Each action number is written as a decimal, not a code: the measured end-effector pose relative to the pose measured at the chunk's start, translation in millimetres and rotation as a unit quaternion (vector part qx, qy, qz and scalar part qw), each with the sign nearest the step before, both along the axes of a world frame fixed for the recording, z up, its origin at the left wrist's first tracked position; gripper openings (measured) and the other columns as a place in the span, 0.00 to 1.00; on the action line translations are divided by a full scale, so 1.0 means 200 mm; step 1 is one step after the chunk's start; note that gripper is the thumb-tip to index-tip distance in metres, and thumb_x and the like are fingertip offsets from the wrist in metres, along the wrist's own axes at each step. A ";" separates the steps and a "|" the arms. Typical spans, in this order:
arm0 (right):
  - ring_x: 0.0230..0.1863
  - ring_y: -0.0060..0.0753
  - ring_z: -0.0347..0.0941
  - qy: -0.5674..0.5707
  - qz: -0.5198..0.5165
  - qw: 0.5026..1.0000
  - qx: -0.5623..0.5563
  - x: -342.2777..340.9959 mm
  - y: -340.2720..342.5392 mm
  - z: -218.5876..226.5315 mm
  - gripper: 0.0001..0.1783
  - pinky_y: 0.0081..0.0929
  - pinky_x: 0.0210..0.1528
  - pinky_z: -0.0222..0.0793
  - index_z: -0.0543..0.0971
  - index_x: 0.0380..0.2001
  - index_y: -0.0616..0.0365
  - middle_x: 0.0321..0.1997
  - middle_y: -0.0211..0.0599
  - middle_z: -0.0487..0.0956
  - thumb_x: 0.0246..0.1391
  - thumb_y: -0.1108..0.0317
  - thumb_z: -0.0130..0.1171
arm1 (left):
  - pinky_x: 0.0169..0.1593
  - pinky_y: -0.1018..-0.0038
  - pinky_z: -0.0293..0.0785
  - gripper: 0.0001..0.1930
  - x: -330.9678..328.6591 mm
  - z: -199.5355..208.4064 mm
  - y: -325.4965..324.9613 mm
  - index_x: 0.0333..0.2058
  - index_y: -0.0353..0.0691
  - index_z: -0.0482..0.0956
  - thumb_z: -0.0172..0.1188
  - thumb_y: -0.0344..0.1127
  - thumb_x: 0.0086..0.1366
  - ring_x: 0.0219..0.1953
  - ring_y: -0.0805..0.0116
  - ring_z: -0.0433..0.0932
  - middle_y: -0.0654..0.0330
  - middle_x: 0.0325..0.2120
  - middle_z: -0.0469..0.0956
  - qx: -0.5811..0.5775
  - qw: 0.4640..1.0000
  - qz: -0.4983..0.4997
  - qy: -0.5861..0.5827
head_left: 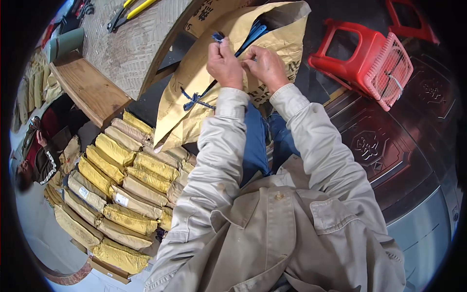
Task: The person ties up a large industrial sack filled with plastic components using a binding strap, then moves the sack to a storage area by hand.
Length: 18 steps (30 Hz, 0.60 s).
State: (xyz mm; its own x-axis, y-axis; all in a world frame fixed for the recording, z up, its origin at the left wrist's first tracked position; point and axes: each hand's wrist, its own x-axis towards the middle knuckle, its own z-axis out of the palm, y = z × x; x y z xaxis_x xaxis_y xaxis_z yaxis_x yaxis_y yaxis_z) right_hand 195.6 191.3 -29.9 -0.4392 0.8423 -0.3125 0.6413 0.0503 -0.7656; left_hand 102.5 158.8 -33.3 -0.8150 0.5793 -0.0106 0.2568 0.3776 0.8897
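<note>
A large tan paper sack [187,78] lies across my lap, its mouth gaping at the far right. Long blue strips [255,33] stick out of the opening. My left hand [225,65] is closed in a pinch over the sack, and a tuft of dark blue cord [218,36] pokes up from its fingertips. Close beside it, my right hand [267,68] has thumb and forefinger pressed together; what they grip is too small to make out. A blue cord knot [193,100] sits on the sack's near left part.
A worn table [121,53] with yellow-handled pliers [138,9] is at the far left, beside a wooden stool [90,92]. Stacked yellow packages [131,219] fill the left. Red plastic stools [348,53] and a dark carved panel [389,146] are right. Another person [41,141] is far left.
</note>
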 end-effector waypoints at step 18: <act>0.09 0.14 0.55 0.293 -0.082 0.864 -0.402 -0.08 0.15 0.04 0.05 0.13 0.08 0.45 0.66 0.24 0.57 0.11 0.25 0.63 0.43 0.77 0.50 | 0.26 0.65 0.64 0.02 0.08 -0.07 -0.14 0.26 0.36 0.70 0.51 0.28 0.54 0.23 0.54 0.68 0.54 0.19 0.67 0.006 0.978 -0.084 0.191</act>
State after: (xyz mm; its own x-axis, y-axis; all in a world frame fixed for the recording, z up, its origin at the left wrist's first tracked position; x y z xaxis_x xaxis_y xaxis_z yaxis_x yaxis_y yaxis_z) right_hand 179.1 221.3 -22.4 -0.6158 0.5230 -0.5892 0.0794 -0.7029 -0.7069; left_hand 118.4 130.4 -46.3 -0.6512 0.7043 0.2827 0.6284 0.2917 0.7211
